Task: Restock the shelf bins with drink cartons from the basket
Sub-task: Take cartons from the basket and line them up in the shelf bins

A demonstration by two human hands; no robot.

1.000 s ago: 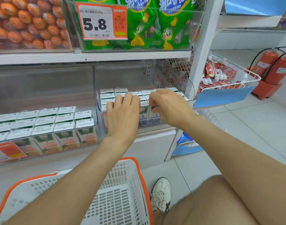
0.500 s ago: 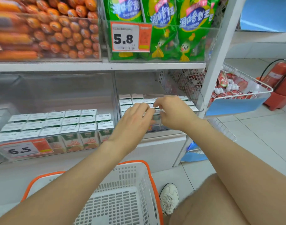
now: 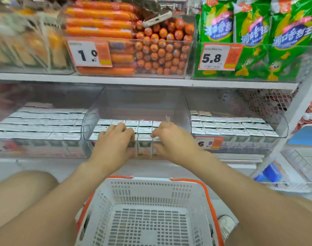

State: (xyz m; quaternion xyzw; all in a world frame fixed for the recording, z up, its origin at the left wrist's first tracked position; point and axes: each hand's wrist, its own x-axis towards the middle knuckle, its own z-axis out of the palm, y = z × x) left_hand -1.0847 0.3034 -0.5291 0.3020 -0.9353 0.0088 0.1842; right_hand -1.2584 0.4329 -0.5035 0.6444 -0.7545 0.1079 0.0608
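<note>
Rows of white-topped drink cartons stand in the clear middle shelf bin. Both my hands reach into that bin over its front wall. My left hand lies on the tops of the front cartons with its fingers spread and slightly bent. My right hand has its fingers curled down toward the left and seems to pinch a front-row carton; blur hides the exact grip. The white basket with an orange rim sits below my arms, and no cartons show inside it.
Clear bins of cartons flank the middle one on the left and right, the right with a 6.5 price tag. Sausages and green snack bags fill the shelf above. A wire rack juts out at right.
The view swung left. Both my hands shifted from the right-hand carton bin to the middle bin and now sit on its front cartons.
</note>
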